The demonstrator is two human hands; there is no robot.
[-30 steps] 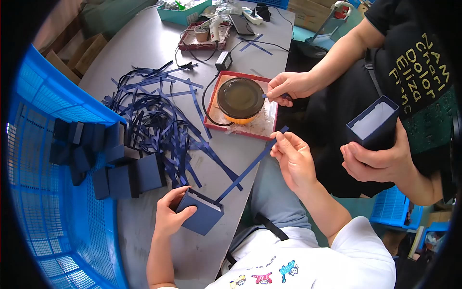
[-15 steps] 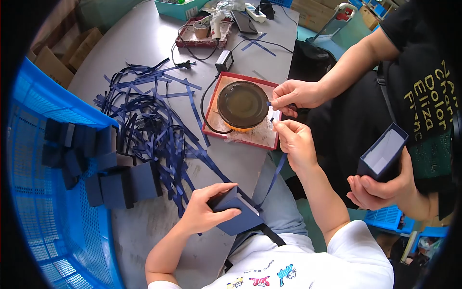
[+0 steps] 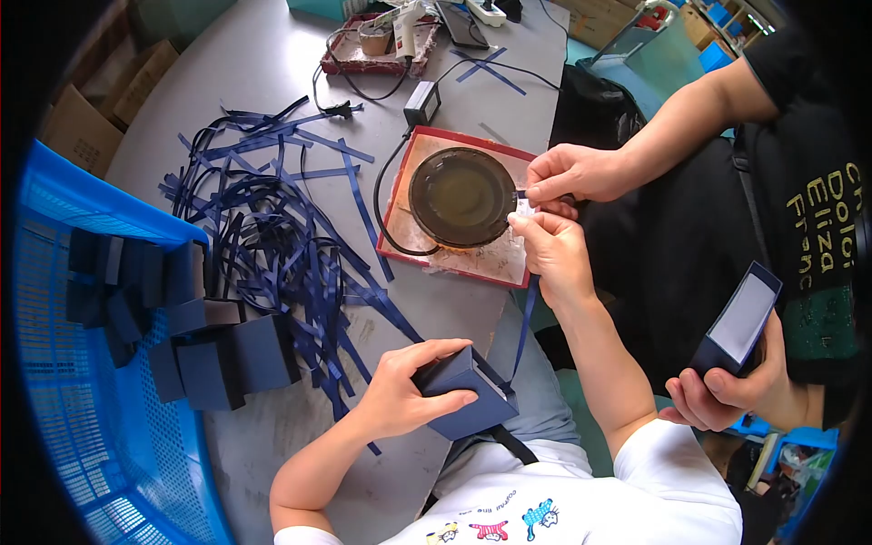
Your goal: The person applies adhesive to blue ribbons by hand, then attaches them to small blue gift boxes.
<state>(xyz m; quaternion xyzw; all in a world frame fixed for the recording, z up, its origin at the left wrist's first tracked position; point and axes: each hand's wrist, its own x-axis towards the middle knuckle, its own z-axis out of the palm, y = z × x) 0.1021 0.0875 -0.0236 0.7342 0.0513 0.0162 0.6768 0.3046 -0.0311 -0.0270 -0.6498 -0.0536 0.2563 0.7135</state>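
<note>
My left hand point(image 3: 409, 389) is wrapped round a navy box point(image 3: 469, 400), thumb on its near face. A navy ribbon point(image 3: 525, 329) runs from the box up to my right hand point(image 3: 558, 256). The fingertips of that hand pinch the ribbon's end at the right rim of a round dark pot point(image 3: 461, 198) of murky liquid. Just above, a co-worker's hand point(image 3: 581, 174) pinches another ribbon end by the same rim. Their other hand point(image 3: 727, 395) holds a second navy box point(image 3: 743, 313), its pale inside showing.
The pot stands on a red-edged tray point(image 3: 422, 145). A tangled heap of navy ribbons point(image 3: 282, 245) lies to its left on the grey table point(image 3: 363, 495). Several navy boxes point(image 3: 211, 368) sit beside a blue plastic basket point(image 3: 173, 454). A red tray point(image 3: 363, 64) with a glue gun point(image 3: 404, 36) is behind.
My right hand has brought the ribbon's end in to the pot's rim. The box in my left hand has shifted slightly right. The co-worker's box has moved lower in view.
</note>
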